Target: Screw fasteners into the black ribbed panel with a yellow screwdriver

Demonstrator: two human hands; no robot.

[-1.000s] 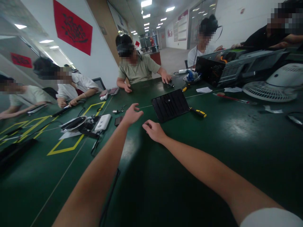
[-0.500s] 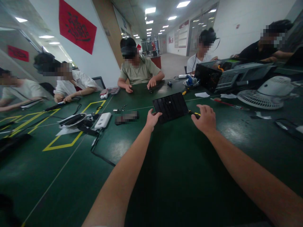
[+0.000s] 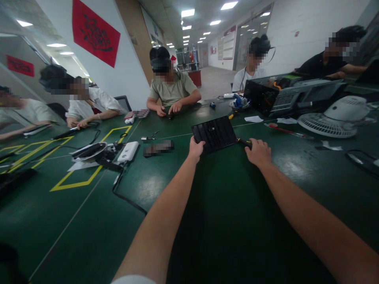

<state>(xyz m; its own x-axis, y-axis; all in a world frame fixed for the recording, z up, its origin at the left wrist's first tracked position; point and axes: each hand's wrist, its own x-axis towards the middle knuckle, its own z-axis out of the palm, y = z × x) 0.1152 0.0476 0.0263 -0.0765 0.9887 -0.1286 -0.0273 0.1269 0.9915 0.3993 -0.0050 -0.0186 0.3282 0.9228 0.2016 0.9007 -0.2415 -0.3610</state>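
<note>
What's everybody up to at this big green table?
The person wearing the camera grips the near corner of a black ribbed panel with the left hand, while the right hand curls over a screwdriver lying beside it on the green table. Other people sit around the table, handling small parts of their own.

The person's two arms are bare along the whole forearm. The left hand [image 3: 196,149] and the right hand [image 3: 259,152], just beside the black panel [image 3: 214,134], are bare too. On the left arm, at the end farthest from the black panel, a small edge of a white sleeve [image 3: 133,279] shows; the cloth looks plain. The upper part of the right arm is out of view, so its sleeve cannot be seen.
</note>
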